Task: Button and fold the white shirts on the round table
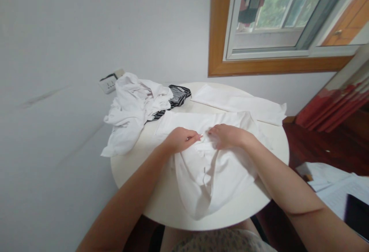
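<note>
A white shirt (201, 175) lies spread on a round white table (161, 206), its lower part hanging over the near edge. My left hand (181, 139) rests on the shirt near its middle, fingers curled and pinching the cloth. My right hand (225, 136) sits just to its right, fingers bent and gripping the same cloth. The two hands almost touch at the fingertips.
A crumpled pile of white clothes (132, 109) with a black striped garment (175, 98) lies at the table's far left. A folded white cloth (239, 104) lies at the far right. A wall socket (111, 80) sits behind. Window (276, 17) above; papers (331, 182) at right.
</note>
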`<control>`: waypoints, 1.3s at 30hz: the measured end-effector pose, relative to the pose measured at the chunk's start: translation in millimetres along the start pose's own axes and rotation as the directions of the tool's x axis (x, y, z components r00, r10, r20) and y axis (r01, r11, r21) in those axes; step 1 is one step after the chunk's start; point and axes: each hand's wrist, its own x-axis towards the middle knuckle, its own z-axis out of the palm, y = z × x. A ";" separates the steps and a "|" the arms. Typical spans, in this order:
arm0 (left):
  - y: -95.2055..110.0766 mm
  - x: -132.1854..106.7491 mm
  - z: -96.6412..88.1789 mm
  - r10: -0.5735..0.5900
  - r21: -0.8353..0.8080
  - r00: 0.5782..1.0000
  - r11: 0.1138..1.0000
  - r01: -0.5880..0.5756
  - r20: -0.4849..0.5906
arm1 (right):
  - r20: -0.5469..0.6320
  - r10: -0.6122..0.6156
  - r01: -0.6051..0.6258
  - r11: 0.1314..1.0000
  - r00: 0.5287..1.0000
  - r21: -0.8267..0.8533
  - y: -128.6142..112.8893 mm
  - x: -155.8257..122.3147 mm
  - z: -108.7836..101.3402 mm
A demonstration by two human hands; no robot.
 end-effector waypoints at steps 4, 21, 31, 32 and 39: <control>8.4 -4.4 -5.1 -0.039 -0.016 0.999 0.999 0.040 0.018 | -0.093 -0.054 0.054 0.999 0.994 0.000 -0.3 6.4 -2.3; 6.3 -16.4 -34.8 -0.300 0.345 0.802 0.785 0.515 -0.516 | -0.599 0.136 -0.309 0.931 0.789 -0.196 -0.2 8.8 -18.0; -13.9 -12.4 -36.1 -0.266 0.055 0.602 0.886 0.461 -0.753 | -0.681 0.470 -0.419 0.871 0.561 0.256 35.5 3.3 -23.8; -15.1 -11.6 -34.2 -0.313 -0.039 0.602 0.905 0.423 -0.735 | -0.688 0.459 -0.351 0.885 0.561 0.304 36.3 4.5 -22.8; -15.2 -0.1 -29.2 -0.459 -0.589 0.668 0.807 0.039 -0.585 | -0.666 0.449 -0.021 0.838 0.596 0.546 22.7 -8.0 -28.1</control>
